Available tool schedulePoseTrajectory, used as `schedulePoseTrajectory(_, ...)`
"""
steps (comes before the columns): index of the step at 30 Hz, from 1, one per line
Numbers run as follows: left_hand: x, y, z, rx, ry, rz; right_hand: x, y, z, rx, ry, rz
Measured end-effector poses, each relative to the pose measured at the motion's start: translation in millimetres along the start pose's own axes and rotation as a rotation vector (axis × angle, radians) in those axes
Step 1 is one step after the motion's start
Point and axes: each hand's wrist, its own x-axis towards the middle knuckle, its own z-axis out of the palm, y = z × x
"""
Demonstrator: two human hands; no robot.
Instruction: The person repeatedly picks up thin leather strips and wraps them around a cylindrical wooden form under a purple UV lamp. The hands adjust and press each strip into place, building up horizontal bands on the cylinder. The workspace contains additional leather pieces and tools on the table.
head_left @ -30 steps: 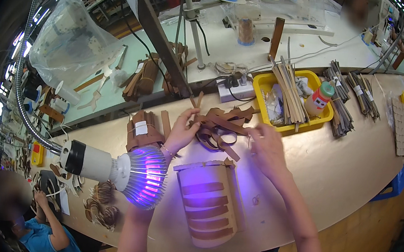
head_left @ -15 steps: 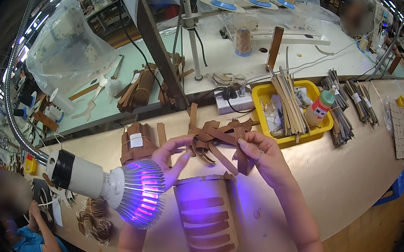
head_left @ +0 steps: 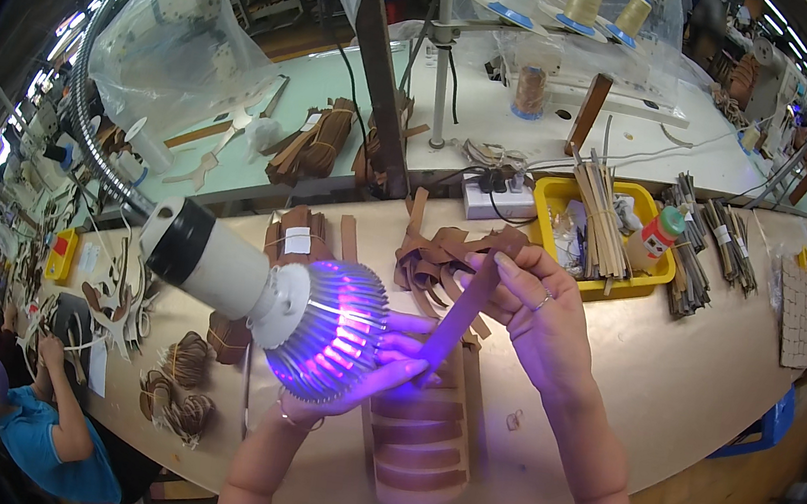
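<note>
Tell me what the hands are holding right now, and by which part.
Both hold one brown leather strip: the right hand pinches its upper end, the left hand its lower end, under the purple lamp.

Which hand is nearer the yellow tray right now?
Right. The right hand pinches the upper end of the brown leather strip just left of the yellow tray. The left hand supports the strip's lower end under the purple lamp, farther from the tray.
</note>
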Motion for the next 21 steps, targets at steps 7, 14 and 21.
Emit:
schedulePoseTrajectory(7,-37.2,-1.9,-2.7,0.021,0.156,0.068,-20.5,6.3,-4.1,0.012,0.038,-0.029)
schedulePoseTrajectory(14,-55.9,4.6,-0.9,-0.199,0.187,0.087,-35.6,3.3,-5.0,-0.054,0.087,-0.023)
schedulePoseTrajectory(21,-54.1,-15.3,-8.3,0.373,0.371,0.389,-42.7,5.7,-29.1,0.02,-0.094,-0.122)
